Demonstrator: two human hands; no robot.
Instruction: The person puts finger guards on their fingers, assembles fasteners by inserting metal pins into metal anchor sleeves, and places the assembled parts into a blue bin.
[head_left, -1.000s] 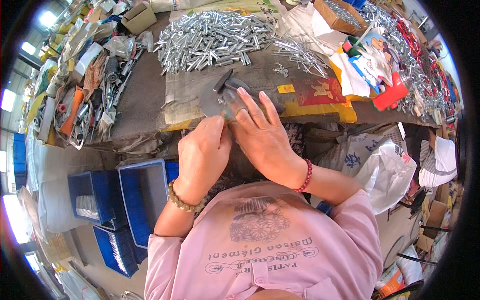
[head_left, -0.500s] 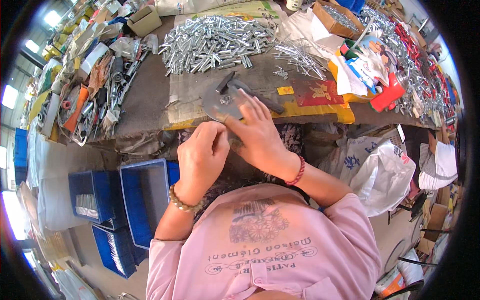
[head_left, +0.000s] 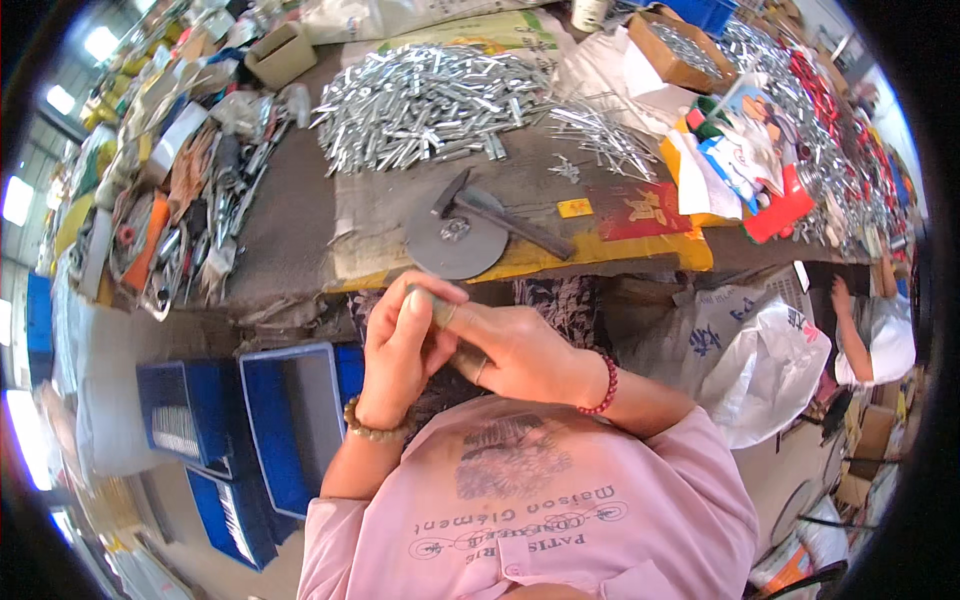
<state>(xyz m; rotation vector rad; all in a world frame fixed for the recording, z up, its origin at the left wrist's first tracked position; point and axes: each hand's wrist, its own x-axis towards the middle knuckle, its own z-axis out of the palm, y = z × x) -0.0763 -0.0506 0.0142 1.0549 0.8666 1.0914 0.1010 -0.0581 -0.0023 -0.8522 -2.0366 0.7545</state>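
My left hand [head_left: 398, 330] and my right hand [head_left: 520, 345] meet in front of the table edge, above my lap. Both are closed, with the fingertips pressed together. A small greenish bit shows between the fingers; whether it is a held piece or a finger wrap, I cannot make out. Just beyond them a round grey disc [head_left: 435, 257] lies on the table, with a few small metal parts [head_left: 455, 230] at its middle. A hammer [head_left: 515, 222] rests across the disc, its head to the left. Farther back is a large heap of silvery metal sleeves [head_left: 420, 105].
Right of the heap lie thin metal pins [head_left: 605, 140] and a cardboard box [head_left: 675, 50] of metal parts. A red bottle [head_left: 780, 205] lies at the right. Tools and clutter [head_left: 205, 190] cover the left. Blue bins [head_left: 290, 430] stand below, left. Another person's arm [head_left: 850, 325] shows at far right.
My right hand has come back from over the disc and joined my left hand, which is slightly lower. The disc and hammer are now uncovered. A person's arm has appeared at far right.
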